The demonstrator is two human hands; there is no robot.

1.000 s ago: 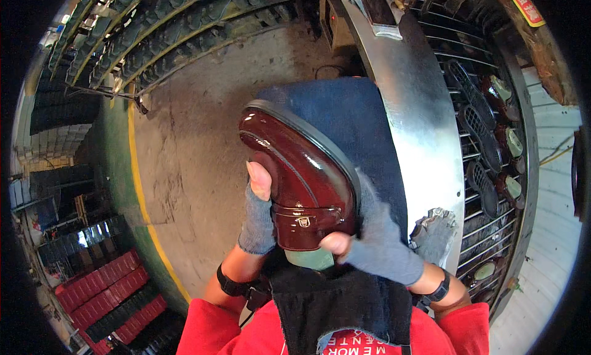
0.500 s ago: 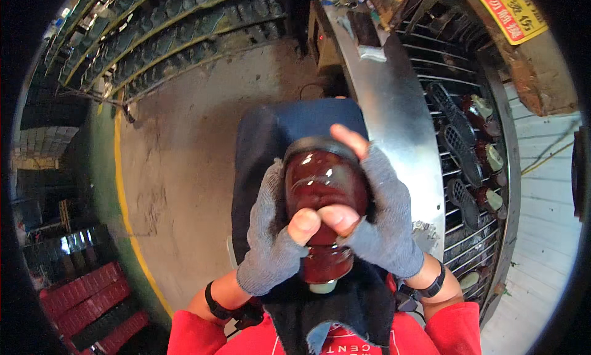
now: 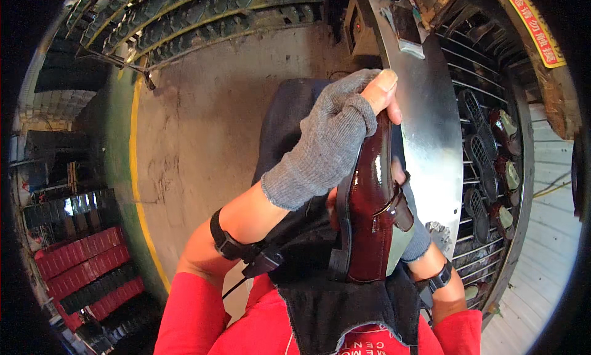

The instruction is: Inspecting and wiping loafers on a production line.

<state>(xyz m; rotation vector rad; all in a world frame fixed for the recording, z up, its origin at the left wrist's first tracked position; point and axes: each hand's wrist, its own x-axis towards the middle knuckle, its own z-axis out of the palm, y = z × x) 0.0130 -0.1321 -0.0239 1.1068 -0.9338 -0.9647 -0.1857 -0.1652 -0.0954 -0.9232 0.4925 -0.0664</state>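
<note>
A glossy dark red leather shoe (image 3: 370, 213) lies on its side over my lap, toe pointing away from me. Its black sole (image 3: 346, 232) faces left, and a pale green last (image 3: 399, 247) shows in its opening. My left hand (image 3: 345, 124), in a grey fingerless glove, is closed round the toe end with the thumb on top. Gloved too, my right hand (image 3: 417, 235) grips the shoe from beneath and the right; fingertips show at both sides, the palm is hidden. A black cloth (image 3: 332, 309) hangs in front of my red shirt, below the heel.
A metal table (image 3: 431, 133) runs along the right, with a dark flat object (image 3: 407, 32) on it. Beyond it, a barred rack (image 3: 474, 78) holds black soles (image 3: 479, 155) and dark red shoes (image 3: 506, 130). Shelves (image 3: 203, 23) of dark shoe-shaped pieces stand far left; red racks (image 3: 86, 263) stand lower left.
The shoe has turned from toe-up between both hands to lying on its side, lengthwise. My left hand has moved far to its toe; my right hand has gone lower, partly behind it.
</note>
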